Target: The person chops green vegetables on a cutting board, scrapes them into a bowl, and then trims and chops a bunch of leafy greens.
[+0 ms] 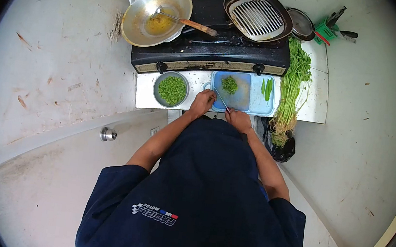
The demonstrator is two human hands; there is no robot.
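My right hand point(240, 120) is closed around the handle of a knife point(221, 99), whose thin blade slants up and left over the blue cutting board point(240, 107). My left hand point(203, 103) is at the board's left edge, close to the blade, its fingers curled together; whatever is between them is too small to make out. Above the blade, a small pile of chopped greens point(229, 84) lies on the board. A few long green pieces point(267, 89) rest in its right section. Left of the board stands a grey bowl point(155, 94) filled with finely chopped greens point(172, 90).
Behind the board is a black gas stove point(200, 51), bearing a wok point(134, 22) with a wooden-handled spatula point(198, 26) and a grill pan point(257, 17). At right, a bunch of leafy stalks with roots point(291, 90) overhangs the counter above a black bag point(285, 152). A green basket point(324, 31) holds utensils.
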